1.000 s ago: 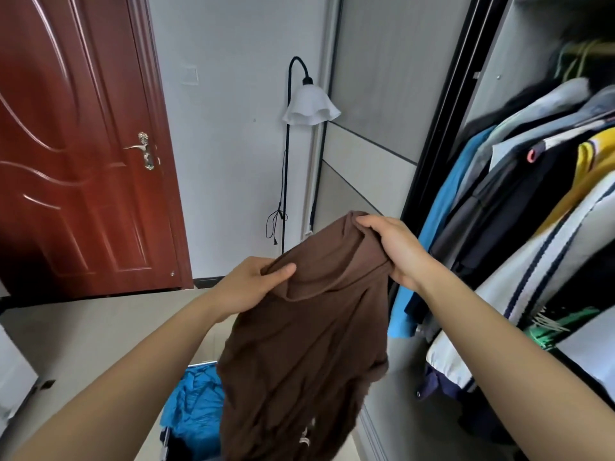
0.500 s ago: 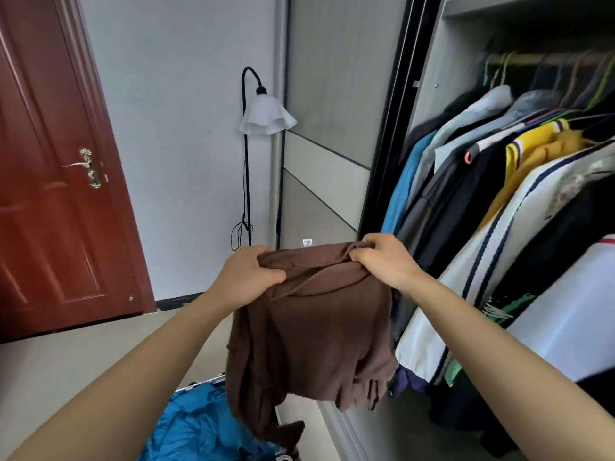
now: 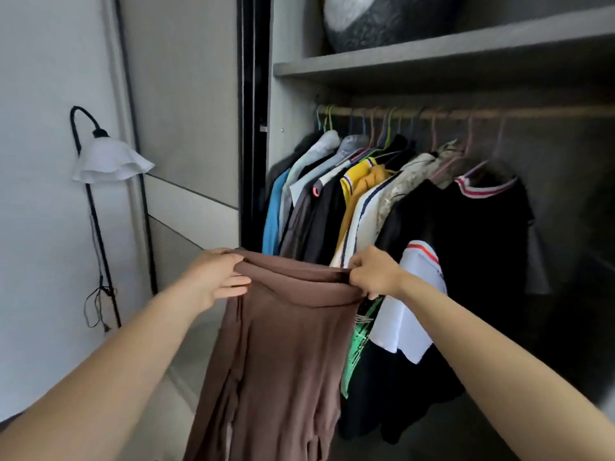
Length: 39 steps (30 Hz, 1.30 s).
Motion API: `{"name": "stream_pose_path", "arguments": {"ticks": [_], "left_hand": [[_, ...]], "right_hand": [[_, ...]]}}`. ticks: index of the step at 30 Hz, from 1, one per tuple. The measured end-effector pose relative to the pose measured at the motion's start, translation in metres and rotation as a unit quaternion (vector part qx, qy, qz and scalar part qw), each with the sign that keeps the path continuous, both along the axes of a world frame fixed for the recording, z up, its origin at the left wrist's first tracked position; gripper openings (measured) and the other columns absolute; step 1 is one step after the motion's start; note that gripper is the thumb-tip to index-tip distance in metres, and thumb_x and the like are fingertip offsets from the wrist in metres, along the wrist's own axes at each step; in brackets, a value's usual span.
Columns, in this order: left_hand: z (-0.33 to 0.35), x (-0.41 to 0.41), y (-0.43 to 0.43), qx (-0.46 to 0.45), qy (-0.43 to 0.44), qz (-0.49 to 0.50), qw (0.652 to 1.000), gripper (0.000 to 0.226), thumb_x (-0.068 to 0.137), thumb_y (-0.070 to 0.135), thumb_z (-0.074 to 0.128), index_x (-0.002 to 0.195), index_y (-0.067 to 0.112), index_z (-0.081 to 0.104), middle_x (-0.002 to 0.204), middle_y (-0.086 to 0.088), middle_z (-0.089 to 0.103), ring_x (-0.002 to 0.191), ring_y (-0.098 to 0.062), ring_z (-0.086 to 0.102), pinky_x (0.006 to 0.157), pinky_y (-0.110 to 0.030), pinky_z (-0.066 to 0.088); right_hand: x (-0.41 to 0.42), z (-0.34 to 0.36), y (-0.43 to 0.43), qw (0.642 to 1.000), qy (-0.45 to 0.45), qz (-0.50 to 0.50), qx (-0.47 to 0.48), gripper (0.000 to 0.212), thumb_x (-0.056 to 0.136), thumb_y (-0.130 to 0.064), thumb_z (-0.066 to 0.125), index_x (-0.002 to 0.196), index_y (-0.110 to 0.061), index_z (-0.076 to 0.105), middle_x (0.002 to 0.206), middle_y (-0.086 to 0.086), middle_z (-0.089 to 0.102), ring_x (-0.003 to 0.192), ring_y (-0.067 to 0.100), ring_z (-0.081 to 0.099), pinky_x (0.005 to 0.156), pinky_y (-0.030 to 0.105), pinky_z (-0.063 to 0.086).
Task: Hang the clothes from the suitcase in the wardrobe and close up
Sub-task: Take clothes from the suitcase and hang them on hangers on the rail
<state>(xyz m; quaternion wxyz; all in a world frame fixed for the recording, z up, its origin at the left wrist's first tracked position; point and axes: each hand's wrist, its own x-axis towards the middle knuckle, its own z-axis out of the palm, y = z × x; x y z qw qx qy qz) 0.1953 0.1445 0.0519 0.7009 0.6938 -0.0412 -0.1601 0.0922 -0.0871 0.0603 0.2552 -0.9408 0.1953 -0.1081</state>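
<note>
One wide-angle head-worn camera faces the open wardrobe [image 3: 432,48] from close by, with the rail [image 3: 466,113] high in frame. The left hand [image 3: 216,277] and right hand [image 3: 374,276], gripping a garment [image 3: 283,344], sit low centre; a lamp [image 3: 109,159] marks the left edge.

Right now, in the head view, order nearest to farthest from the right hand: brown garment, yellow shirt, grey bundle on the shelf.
1. brown garment, gripped by the right hand.
2. yellow shirt, hanging above it.
3. grey bundle, high on the top shelf.
</note>
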Motion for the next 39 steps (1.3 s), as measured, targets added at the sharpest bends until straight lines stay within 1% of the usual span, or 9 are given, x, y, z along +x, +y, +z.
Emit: {"name": "stream_pose_path", "arguments": {"ticks": [5,10,15,17,21,26,31,36,39], "left_hand": [[0.025,-0.020,-0.083,-0.183,0.099,-0.087,0.974,0.007,0.100,0.013,0.050,0.102,0.008,0.055,0.086,-0.011,0.059,0.077,-0.018,0.057,0.075,-0.035,0.052],[0.049,-0.042,-0.150,-0.211,0.099,-0.145,0.962,0.017,0.101,0.019,0.047,0.110,0.008,0.057,0.102,-0.012,0.061,0.088,-0.023,0.060,0.074,-0.036,0.050],[0.053,-0.040,-0.196,-0.142,0.065,-0.160,0.975,0.023,0.097,0.016,0.046,0.077,0.009,0.056,0.059,-0.005,0.055,0.053,-0.018,0.051,0.053,-0.023,0.042],[0.051,-0.045,-0.212,-0.128,0.062,-0.179,0.974,0.026,0.095,0.014,0.047,0.070,0.011,0.051,0.049,-0.003,0.051,0.045,-0.017,0.049,0.050,-0.021,0.040],[0.042,-0.058,-0.229,-0.104,0.043,-0.190,0.975,0.016,0.094,0.017,0.053,0.080,0.008,0.057,0.076,-0.012,0.058,0.074,-0.027,0.057,0.072,-0.033,0.047],[0.039,-0.047,-0.236,-0.102,0.023,-0.202,0.974,0.014,0.095,0.015,0.052,0.091,0.004,0.059,0.086,-0.016,0.062,0.085,-0.030,0.059,0.086,-0.040,0.048],[0.047,-0.034,-0.233,-0.084,0.018,-0.212,0.973,0.017,0.095,0.019,0.052,0.086,0.007,0.060,0.087,-0.018,0.065,0.085,-0.032,0.062,0.086,-0.041,0.051],[0.047,-0.024,-0.232,-0.073,0.019,-0.206,0.976,0.018,0.092,0.020,0.054,0.095,0.007,0.065,0.090,-0.017,0.068,0.086,-0.033,0.064,0.085,-0.041,0.052],[0.046,-0.024,-0.227,-0.062,0.028,-0.206,0.976,0.016,0.093,0.019,0.055,0.089,0.007,0.064,0.088,-0.017,0.066,0.083,-0.030,0.061,0.081,-0.039,0.050]], "right_hand": [[-0.032,0.026,-0.041,0.998,0.041,-0.051,0.019,0.023,0.073,-0.001,0.046,0.053,-0.011,0.052,0.055,0.011,0.061,0.057,0.028,0.066,0.054,0.028,0.054],[-0.058,0.057,-0.074,0.992,0.031,-0.120,0.036,0.015,0.081,-0.004,0.055,0.067,-0.005,0.062,0.067,0.010,0.063,0.062,0.025,0.065,0.050,0.026,0.053],[-0.078,0.104,-0.112,0.971,-0.043,-0.234,-0.025,0.010,0.087,-0.016,0.060,0.090,-0.006,0.062,0.087,0.014,0.066,0.075,0.027,0.065,0.062,0.032,0.053],[-0.090,0.121,-0.125,0.945,-0.028,-0.295,-0.139,0.013,0.089,-0.016,0.057,0.100,-0.010,0.060,0.099,0.012,0.062,0.098,0.032,0.064,0.074,0.035,0.049],[-0.110,0.137,-0.150,0.828,0.069,-0.426,-0.357,0.032,0.095,-0.003,0.047,0.123,-0.009,0.061,0.125,0.011,0.061,0.117,0.031,0.056,0.078,0.037,0.047],[-0.118,0.140,-0.170,0.741,0.220,-0.475,-0.421,0.038,0.093,0.005,0.039,0.123,-0.006,0.062,0.123,0.017,0.059,0.099,0.037,0.056,0.060,0.038,0.045],[-0.127,0.138,-0.180,0.769,0.218,-0.465,-0.381,0.034,0.092,0.006,0.045,0.119,-0.004,0.064,0.114,0.012,0.065,0.089,0.033,0.062,0.046,0.034,0.042],[-0.127,0.149,-0.185,0.844,0.034,-0.497,-0.200,0.036,0.095,-0.005,0.046,0.130,-0.003,0.057,0.133,0.016,0.056,0.122,0.034,0.055,0.094,0.044,0.051],[-0.117,0.159,-0.184,0.848,-0.105,-0.504,-0.127,0.031,0.095,-0.007,0.047,0.122,0.001,0.060,0.128,0.018,0.060,0.118,0.034,0.058,0.095,0.041,0.050]]}}
